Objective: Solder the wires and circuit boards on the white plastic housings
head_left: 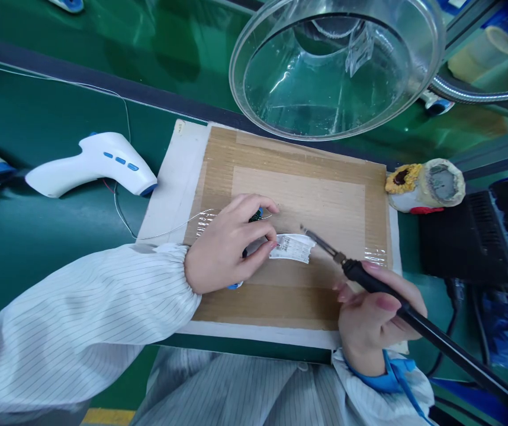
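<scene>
1. A green surface (36, 266) is spread under everything, and a tan card pad (298, 201) is laid on it, near its front edge.
2. A big, clear, round lens (334, 71) is hung just past the pad's far edge.
3. The grip of the left hand (221, 245) is clamped on a small circuit board (254, 236), and the board is held over the middle of the pad.
4. The grip of the right hand (381, 322) is clamped on a soldering iron (369, 281). Its thin tip is held near a white paper strip (292, 247).
5. The board is judged to be light, stiff and easy to break, so it is best held by its edges.
6. Most of the board is hidden by fingers. Whether the strip is joined to it cannot be told.
</scene>
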`<state>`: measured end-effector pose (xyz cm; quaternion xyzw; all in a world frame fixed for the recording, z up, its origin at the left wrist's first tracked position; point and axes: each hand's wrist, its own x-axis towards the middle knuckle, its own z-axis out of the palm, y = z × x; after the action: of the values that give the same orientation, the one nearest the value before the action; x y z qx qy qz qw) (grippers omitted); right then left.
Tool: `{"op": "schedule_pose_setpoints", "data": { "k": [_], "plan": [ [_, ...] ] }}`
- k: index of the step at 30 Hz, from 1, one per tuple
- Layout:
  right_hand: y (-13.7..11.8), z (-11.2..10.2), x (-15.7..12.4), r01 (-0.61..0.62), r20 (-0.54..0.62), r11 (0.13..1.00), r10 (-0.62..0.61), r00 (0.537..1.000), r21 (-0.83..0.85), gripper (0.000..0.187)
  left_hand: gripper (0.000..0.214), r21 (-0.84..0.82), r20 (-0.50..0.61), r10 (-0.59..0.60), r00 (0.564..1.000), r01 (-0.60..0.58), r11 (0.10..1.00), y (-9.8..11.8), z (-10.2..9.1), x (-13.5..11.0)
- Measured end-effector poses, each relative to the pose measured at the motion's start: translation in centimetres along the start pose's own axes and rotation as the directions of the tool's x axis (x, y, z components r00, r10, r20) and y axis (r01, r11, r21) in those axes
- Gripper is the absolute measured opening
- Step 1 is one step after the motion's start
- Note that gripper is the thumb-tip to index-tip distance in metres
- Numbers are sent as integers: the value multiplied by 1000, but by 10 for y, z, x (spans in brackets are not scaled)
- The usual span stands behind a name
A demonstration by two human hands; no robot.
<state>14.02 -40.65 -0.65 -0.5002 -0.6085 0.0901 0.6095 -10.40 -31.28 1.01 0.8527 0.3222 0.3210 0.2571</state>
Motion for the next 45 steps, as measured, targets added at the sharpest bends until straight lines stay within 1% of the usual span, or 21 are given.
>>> {"op": "schedule_pose_setpoints", "data": {
  "k": [2, 3, 6, 8, 9, 13, 16, 20, 21, 23, 27, 29, 31, 32, 35, 36, 38, 40, 41, 45],
  "plan": [
    [-2, 2, -1, -98, 86, 995, 101, 991, -35, 29, 17, 7, 2, 0, 1000, 0, 1000, 0, 0, 0],
    [-2, 3, -1, -115, 133, 990, 124, 983, -77, 28, 17, 11, 4, 0, 1000, 0, 1000, 0, 0, 0],
    [-2, 7, 1, -66, 263, 977, 119, 958, -204, 35, 17, 17, 5, -2, 1000, 2, 1000, 0, -1, 1],
    [-1, 11, 4, -15, 333, 971, 97, 938, -240, 42, 17, 13, 3, -7, 1000, 7, 1000, 0, 0, 1],
    [-1, 12, 6, 5, 350, 967, 87, 933, -256, 45, 17, 11, 4, -11, 1000, 11, 1000, 0, 0, 1],
    [-1, 15, 10, 52, 363, 960, 54, 930, -276, 47, 17, 11, 1, -18, 1000, 18, 1000, 2, 0, 0],
    [-3, 15, 11, 84, 369, 957, 25, 929, -278, 48, 18, 27, 26, -5, 1000, 4, 1000, 1, -5, 0],
    [-3, 15, 11, 97, 381, 953, 21, 924, -288, 45, 21, 120, 121, 90, 989, -105, 987, -3, -16, 4],
    [-2, 15, 11, 95, 380, 953, 23, 925, -289, 44, 22, 146, 129, 107, 986, -125, 981, -3, -16, 4],
    [-1, 15, 10, 91, 381, 952, 29, 924, -293, 42, 22, 167, 97, 107, 989, -123, 978, -1, -14, 5],
    [0, 16, 9, 80, 402, 952, 48, 914, -296, 40, 18, 104, -34, 25, 999, -21, 994, 5, -1, 3],
    [-1, 16, 9, 62, 416, 960, 61, 907, -275, 40, 17, 83, -50, -1, 999, 5, 997, 7, 4, 2],
    [-3, 13, 8, 24, 398, 969, 79, 914, -248, 38, 18, 69, -49, -10, 999, 14, 998, 8, 5, 1],
    [-4, 11, 7, -10, 362, 972, 97, 927, -236, 36, 18, 62, -47, -14, 999, 17, 998, 7, 4, 2],
    [-7, 3, 3, -116, 203, 980, 148, 968, -160, 26, 18, 40, -38, -27, 999, 29, 999, 5, 2, 2],
    [-8, 0, 2, -121, 155, 985, 140, 978, -123, 25, 17, 35, -36, -29, 999, 30, 999, 5, 2, 2],
    [-8, -3, 2, -78, 89, 995, 83, 993, -62, 25, 17, 26, -37, -25, 999, 26, 999, 4, 2, 2],
    [-8, -4, 2, -40, 61, 998, 42, 997, -38, 24, 17, 23, -39, -15, 999, 16, 1000, 3, 2, 2],
    [-8, -4, 2, -41, 64, 999, 43, 997, -35, 23, 17, 25, -39, -9, 999, 10, 1000, 3, 2, 2],
    [-9, -5, 3, -86, 130, 995, 92, 987, -50, 20, 16, 35, -32, 4, 999, -2, 999, 3, 1, 2]
  ]
}}
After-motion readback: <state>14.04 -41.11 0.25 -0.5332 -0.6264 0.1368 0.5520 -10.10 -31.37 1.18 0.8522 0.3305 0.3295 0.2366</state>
